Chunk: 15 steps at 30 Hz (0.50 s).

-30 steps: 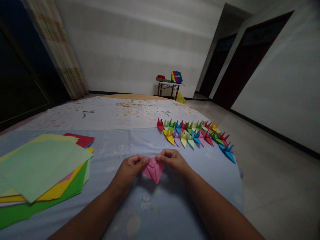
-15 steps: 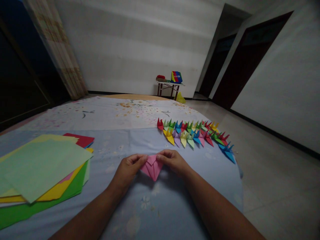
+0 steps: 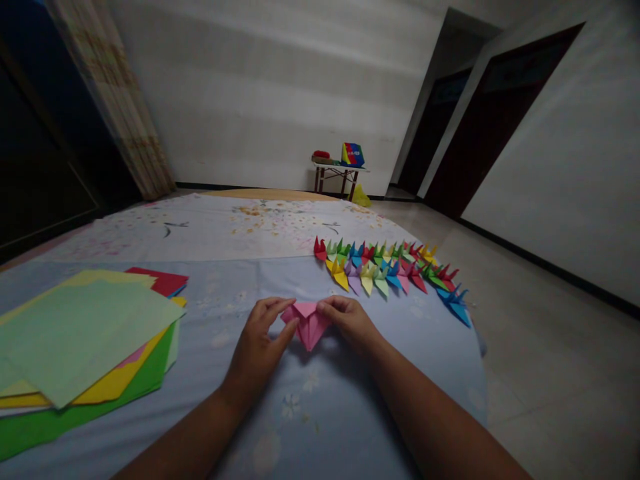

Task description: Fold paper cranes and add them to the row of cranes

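Observation:
A folded piece of pink paper (image 3: 313,327) is held just above the blue cloth, its point toward me and a flap folded down along its top edge. At its right corner, my right hand (image 3: 350,321) pinches the paper between thumb and fingers. My left hand (image 3: 263,337) grips the left side more loosely, thumb on the front face and fingers curved around the upper edge. Beyond my right hand stand two rows of colourful folded paper cranes (image 3: 367,275), with a blue crane (image 3: 455,305) at the near right end.
A stack of coloured paper sheets (image 3: 95,333) lies at the left, pale green on top. The round table wears a blue and white flowered cloth (image 3: 280,233). Farther back, a small stand (image 3: 340,167) by the wall carries a colourful box (image 3: 353,155).
My left thumb has moved down onto the paper's front, and the left fingers have spread wider. The top flap now looks broader and straighter, and the paper's lower point sits slightly higher.

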Each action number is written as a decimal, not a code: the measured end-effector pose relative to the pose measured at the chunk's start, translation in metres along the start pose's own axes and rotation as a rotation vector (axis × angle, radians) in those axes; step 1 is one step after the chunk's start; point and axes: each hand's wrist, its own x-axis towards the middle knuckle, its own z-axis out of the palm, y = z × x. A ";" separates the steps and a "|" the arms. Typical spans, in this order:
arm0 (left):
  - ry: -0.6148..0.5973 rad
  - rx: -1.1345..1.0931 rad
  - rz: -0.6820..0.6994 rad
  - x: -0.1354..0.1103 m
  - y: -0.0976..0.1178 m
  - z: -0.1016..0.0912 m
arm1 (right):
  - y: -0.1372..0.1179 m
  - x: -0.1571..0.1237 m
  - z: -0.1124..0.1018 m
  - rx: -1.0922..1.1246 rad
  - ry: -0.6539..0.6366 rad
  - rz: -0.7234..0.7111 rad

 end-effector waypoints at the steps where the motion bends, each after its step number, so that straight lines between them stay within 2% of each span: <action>1: -0.009 0.002 0.028 -0.001 0.001 0.000 | 0.000 0.000 0.000 0.001 -0.012 0.002; 4: -0.020 -0.067 0.003 0.000 0.003 0.001 | 0.000 -0.001 0.000 0.003 -0.050 0.005; 8: -0.099 -0.338 -0.285 0.004 0.008 0.000 | 0.000 -0.002 0.000 -0.032 -0.058 0.003; 10: -0.151 -0.439 -0.370 0.005 0.012 -0.001 | -0.001 -0.002 0.001 -0.042 -0.062 0.004; 15: -0.221 -0.509 -0.428 0.006 0.018 -0.003 | -0.002 -0.004 0.003 -0.047 -0.087 -0.001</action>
